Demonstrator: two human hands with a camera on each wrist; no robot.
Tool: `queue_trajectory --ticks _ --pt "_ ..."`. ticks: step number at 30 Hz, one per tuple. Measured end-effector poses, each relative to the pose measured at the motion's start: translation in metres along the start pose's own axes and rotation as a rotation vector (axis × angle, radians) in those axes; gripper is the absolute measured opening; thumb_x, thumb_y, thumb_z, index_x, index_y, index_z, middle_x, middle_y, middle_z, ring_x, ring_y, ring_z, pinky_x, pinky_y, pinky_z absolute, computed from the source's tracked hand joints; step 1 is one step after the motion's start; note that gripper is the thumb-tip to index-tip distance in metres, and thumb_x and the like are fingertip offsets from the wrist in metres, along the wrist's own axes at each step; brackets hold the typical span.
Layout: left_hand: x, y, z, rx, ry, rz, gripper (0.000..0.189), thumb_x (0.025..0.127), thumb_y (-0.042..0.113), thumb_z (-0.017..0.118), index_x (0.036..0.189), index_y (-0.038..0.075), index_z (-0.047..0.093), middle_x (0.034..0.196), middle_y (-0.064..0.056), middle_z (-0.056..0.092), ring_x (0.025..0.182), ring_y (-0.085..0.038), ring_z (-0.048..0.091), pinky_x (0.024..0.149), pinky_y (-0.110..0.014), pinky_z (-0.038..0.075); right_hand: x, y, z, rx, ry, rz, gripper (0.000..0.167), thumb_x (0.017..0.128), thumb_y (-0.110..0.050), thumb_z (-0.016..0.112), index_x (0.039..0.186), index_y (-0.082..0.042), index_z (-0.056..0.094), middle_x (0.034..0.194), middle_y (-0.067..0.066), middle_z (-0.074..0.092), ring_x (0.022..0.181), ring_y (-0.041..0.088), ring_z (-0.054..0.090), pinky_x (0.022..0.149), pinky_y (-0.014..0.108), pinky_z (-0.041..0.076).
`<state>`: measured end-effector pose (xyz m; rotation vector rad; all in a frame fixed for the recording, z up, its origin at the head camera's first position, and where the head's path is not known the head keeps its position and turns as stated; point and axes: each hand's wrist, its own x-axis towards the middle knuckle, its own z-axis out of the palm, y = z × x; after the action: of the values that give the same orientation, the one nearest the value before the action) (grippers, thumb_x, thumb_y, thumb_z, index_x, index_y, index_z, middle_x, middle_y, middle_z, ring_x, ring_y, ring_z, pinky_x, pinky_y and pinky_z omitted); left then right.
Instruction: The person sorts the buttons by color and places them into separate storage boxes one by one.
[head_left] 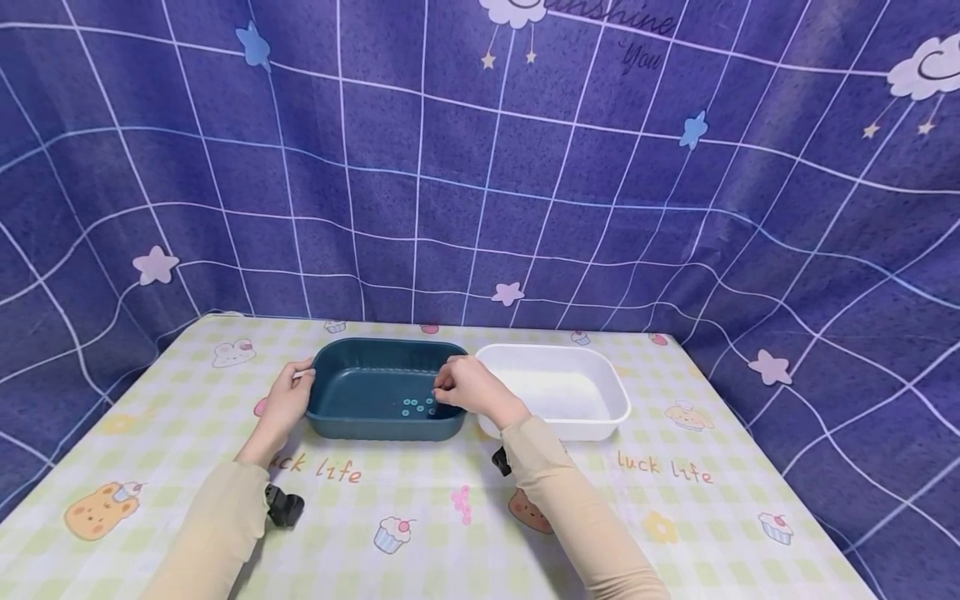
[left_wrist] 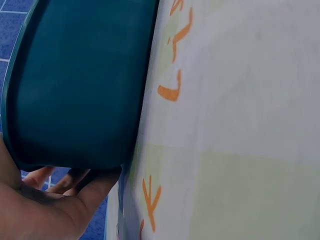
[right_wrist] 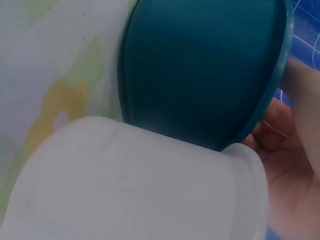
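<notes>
A dark teal basin stands on the table, and several small light-teal discs, like buttons or beads, lie on its floor toward the right. My left hand grips the basin's left end; in the left wrist view the fingers curl against the outside of its end wall. Over the basin's right side reaches my right hand, its fingers bent down inside beside the discs. In the right wrist view the basin wall hides those fingertips, and I cannot tell whether they pinch a disc.
A white basin stands close against the teal one's right end, under my right wrist. Both stand on a checked, printed tablecloth. A blue curtain with a white grid hangs behind the table's back edge.
</notes>
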<state>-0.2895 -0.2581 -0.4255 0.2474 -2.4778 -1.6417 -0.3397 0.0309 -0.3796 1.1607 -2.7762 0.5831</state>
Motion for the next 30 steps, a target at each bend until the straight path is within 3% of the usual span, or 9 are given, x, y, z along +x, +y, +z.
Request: queue_trajectory --ticks 7,18,26,30 --pt "0.0016 0.0006 0.0001 0.001 -0.008 -0.025 0.051 0.103 0.030 0.024 0.145 0.003 0.027 0.136 -0.030 0.042 0.119 -0.036 0.047 0.087 -0.035 0.044 -0.0020 -0.0001 -0.0027 0.027 0.015 0.018 0.010 0.085 -0.014 0.068 0.088 -0.006 0.074 0.082 0.002 0.062 0.073 0.009 0.057 0.068 0.017 0.047" --pt "0.0012 0.0014 0.0023 -0.001 -0.003 -0.016 0.050 0.103 0.029 0.024 0.145 0.002 0.027 0.137 -0.030 0.042 0.120 -0.037 0.046 0.093 -0.042 0.043 -0.0043 -0.0017 -0.0066 0.023 0.028 0.015 0.010 0.085 -0.014 0.067 0.088 -0.006 0.073 0.082 0.002 0.063 0.073 0.009 0.056 0.069 0.018 0.047" --pt "-0.0002 0.0007 0.0025 -0.004 -0.012 -0.008 0.050 0.103 0.029 0.024 0.145 0.001 0.026 0.141 -0.029 0.038 0.122 -0.037 0.043 0.093 -0.042 0.041 -0.0071 -0.0044 -0.0068 0.046 0.039 -0.007 0.010 0.085 -0.012 0.067 0.088 -0.005 0.073 0.083 0.002 0.064 0.074 0.009 0.056 0.069 0.016 0.047" --pt "0.0006 -0.0006 0.0013 0.008 -0.001 0.000 0.050 0.103 0.028 0.025 0.144 0.000 0.028 0.140 -0.029 0.039 0.120 -0.035 0.045 0.086 -0.031 0.042 -0.0098 -0.0071 -0.0083 0.065 0.052 -0.026 0.010 0.084 -0.010 0.067 0.089 -0.004 0.073 0.083 0.003 0.065 0.074 0.010 0.057 0.069 0.017 0.047"
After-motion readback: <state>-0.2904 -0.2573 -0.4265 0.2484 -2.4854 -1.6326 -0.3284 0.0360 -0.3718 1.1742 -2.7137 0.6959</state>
